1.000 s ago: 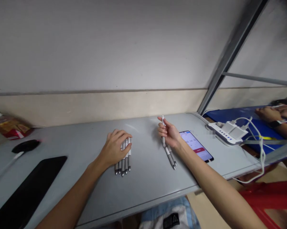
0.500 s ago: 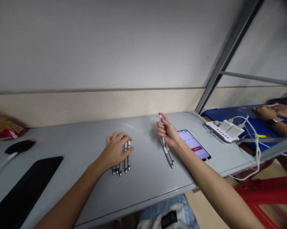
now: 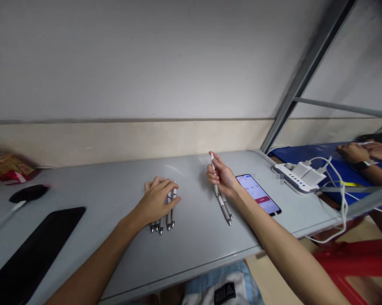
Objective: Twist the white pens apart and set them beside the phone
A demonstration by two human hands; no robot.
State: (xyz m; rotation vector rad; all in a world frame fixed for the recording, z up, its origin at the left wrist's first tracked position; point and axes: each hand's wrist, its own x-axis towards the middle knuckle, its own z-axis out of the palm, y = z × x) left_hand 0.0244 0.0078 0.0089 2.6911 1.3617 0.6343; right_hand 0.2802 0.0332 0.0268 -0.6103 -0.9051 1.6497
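Observation:
My left hand [image 3: 155,200] rests palm down on a row of several grey and white pens [image 3: 165,219] lying side by side on the grey table [image 3: 114,199]; its fingers curl over them. My right hand [image 3: 221,177] is closed round one white pen [image 3: 213,163], held upright off the table. Two more pens [image 3: 225,208] lie on the table just under that hand.
A phone with a lit screen [image 3: 259,195] lies right of my right hand. A white power strip with chargers and cables [image 3: 297,176] sits at the table's right end. A black pad [image 3: 28,250] and a black mouse [image 3: 27,192] lie at the left. Another person's hands [image 3: 362,151] rest on a blue surface at far right.
My left hand has slid slightly over the pens, its fingers spreading further across them. My right hand keeps hold of the upright pen and has barely moved.

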